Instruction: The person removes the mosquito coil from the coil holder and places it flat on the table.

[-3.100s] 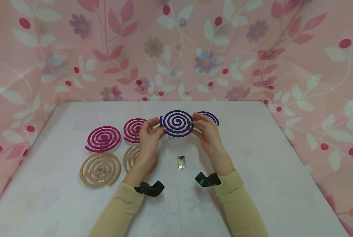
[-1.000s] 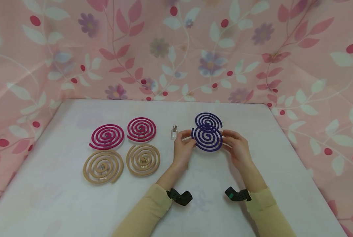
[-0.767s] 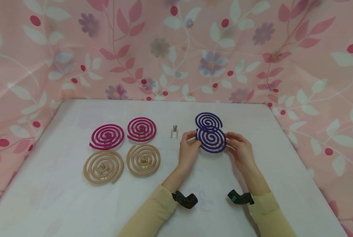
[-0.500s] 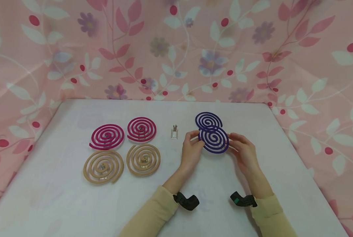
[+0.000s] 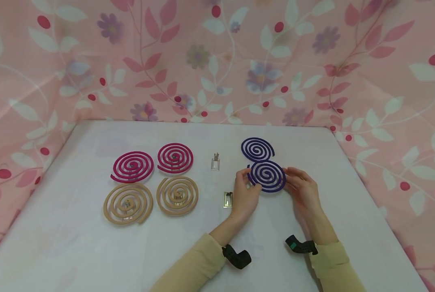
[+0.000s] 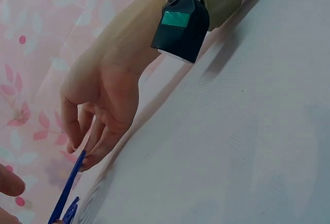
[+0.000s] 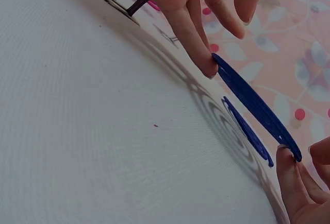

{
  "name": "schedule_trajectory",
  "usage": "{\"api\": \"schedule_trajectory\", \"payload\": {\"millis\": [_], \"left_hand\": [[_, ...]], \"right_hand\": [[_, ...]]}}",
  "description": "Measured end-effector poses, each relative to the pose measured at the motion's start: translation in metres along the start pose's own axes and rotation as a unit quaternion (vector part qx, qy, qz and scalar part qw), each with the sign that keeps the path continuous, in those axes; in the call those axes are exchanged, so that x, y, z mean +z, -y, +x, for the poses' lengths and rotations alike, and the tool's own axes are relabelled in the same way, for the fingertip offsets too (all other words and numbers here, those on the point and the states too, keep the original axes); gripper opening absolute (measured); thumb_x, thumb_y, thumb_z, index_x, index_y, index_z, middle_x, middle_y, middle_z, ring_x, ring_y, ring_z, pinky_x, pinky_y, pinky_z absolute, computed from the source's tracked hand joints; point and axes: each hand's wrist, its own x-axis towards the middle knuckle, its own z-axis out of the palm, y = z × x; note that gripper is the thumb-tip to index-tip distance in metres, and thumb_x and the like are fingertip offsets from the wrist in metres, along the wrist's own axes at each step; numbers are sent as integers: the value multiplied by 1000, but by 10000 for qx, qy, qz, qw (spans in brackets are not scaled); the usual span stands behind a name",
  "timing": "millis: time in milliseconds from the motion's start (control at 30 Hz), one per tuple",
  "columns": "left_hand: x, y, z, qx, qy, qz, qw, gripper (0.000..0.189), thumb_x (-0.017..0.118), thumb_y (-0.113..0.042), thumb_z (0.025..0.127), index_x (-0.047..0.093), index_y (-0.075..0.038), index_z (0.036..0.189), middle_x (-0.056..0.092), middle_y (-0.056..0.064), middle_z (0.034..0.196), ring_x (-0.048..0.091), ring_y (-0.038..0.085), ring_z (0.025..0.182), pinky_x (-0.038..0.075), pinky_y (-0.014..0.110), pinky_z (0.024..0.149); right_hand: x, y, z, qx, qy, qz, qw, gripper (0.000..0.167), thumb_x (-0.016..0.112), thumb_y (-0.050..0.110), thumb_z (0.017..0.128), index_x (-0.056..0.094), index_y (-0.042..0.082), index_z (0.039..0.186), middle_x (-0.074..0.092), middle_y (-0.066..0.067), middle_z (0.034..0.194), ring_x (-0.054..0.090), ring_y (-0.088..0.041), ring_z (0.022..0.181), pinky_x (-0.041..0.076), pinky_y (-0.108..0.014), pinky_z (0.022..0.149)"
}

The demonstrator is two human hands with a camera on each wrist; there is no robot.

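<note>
A dark blue mosquito coil [image 5: 266,174] is held by its edges between both hands, just in front of a second blue mosquito coil [image 5: 256,150]. My left hand [image 5: 244,192] grips the left edge, with the thumb at the near side. Fingers of my right hand [image 5: 305,192] pinch the right edge. In the right wrist view the held coil [image 7: 255,108] tilts above the cloth, its shadow below and the other blue coil [image 7: 247,131] behind. The left wrist view shows the right hand [image 6: 103,95] at the end of the coil [image 6: 67,190].
Left on the white table [image 5: 75,251] lie two pink coils [image 5: 132,165] and two tan coils [image 5: 128,202], with metal stands showing through. A small metal stand [image 5: 216,158] stands mid-table; a gold one [image 5: 225,200] lies beside my left hand. Floral cloth [image 5: 203,61] hangs behind.
Both hands have carried the blue coil from mid-table to the right and nearer to me. It overlapped the far blue coil in the head view and now sits just below it.
</note>
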Motion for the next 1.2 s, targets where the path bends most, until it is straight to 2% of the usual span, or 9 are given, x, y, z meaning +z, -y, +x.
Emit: {"api": "schedule_trajectory", "payload": {"millis": [133,367,567,800,1067,1200], "left_hand": [[2,2,-1,109,-70,-23,9999,54,59,0,83,45,-2,136,50,17,142,52,28,132,48,37,107],[1,4,-1,44,0,-66,10000,54,60,-1,84,44,-1,136,48,20,146,54,33,131,48,36,107],[1,3,-1,-24,-20,-2,10000,54,60,-1,85,44,-2,137,46,19,147,52,32,133,47,37,108],[0,6,3,29,-29,-85,10000,57,59,2,82,43,-1,137,44,20,146,50,32,134,46,38,109],[-3,-6,10,-26,-49,158,9999,57,59,-4,83,44,-4,138,45,18,151,46,34,138,39,46,114],[-6,-12,22,-63,135,-201,9997,57,58,-2,83,41,0,137,43,22,152,42,36,141,37,45,116]], "right_hand": [[1,-3,-1,-36,-164,-181,9997,24,56,-9,95,62,0,117,74,-4,105,70,-14,95,57,-23,86],[0,-7,0,-71,-328,-287,9990,26,55,-9,95,61,-3,120,68,-5,108,67,-13,98,56,-22,90],[1,-9,1,-87,-434,-492,9978,29,52,-8,97,56,-5,126,65,-5,110,65,-13,101,54,-21,92],[5,-10,2,-366,-544,-499,9966,22,56,-11,94,61,-4,114,75,-3,99,71,-13,96,56,-22,90],[10,-9,4,-493,-409,-761,9950,24,53,-9,96,58,-6,119,77,-1,98,71,-11,99,56,-22,89],[14,-6,8,-459,-409,-970,9934,25,52,-9,95,56,-7,120,76,1,95,71,-10,94,56,-21,88]]}}
